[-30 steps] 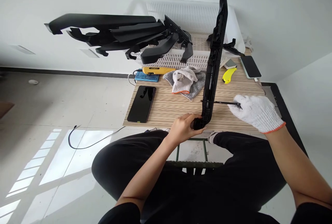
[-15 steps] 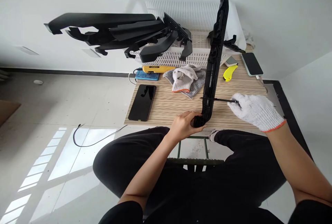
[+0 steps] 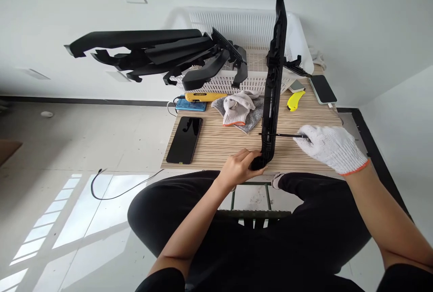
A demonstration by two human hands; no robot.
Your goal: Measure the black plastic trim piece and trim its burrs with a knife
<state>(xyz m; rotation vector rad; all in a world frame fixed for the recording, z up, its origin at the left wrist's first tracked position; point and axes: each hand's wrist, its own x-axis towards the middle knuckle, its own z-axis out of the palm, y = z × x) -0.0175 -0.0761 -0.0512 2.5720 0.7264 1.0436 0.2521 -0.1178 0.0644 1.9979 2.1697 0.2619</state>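
A long black plastic trim piece [image 3: 273, 82] stands lengthwise away from me, its near end bent and its far part reaching over the basket. My bare left hand [image 3: 237, 167] is closed around that near end, thumb below and fingers on top. In a white knitted glove with an orange cuff, my right hand [image 3: 327, 147] grips a thin black rod-like tool [image 3: 286, 135]. The tool lies across the trim piece, just above my left hand, and its tip shows on the left side. What kind of tool it is, I cannot tell.
Behind stands a white plastic basket [image 3: 233, 15], with several black plastic pieces [image 3: 155, 53] sticking out to the left. On the striped table [image 3: 216, 139] lie a black phone [image 3: 184, 140], a glove [image 3: 238, 107] on a grey cloth, a yellow tool [image 3: 203, 97], a yellow-green cutter [image 3: 295, 101] and another phone [image 3: 323, 89].
The view has shifted, so everything sits slightly lower in the picture. The trim piece, both grips and the tool's place across it look nearly the same.
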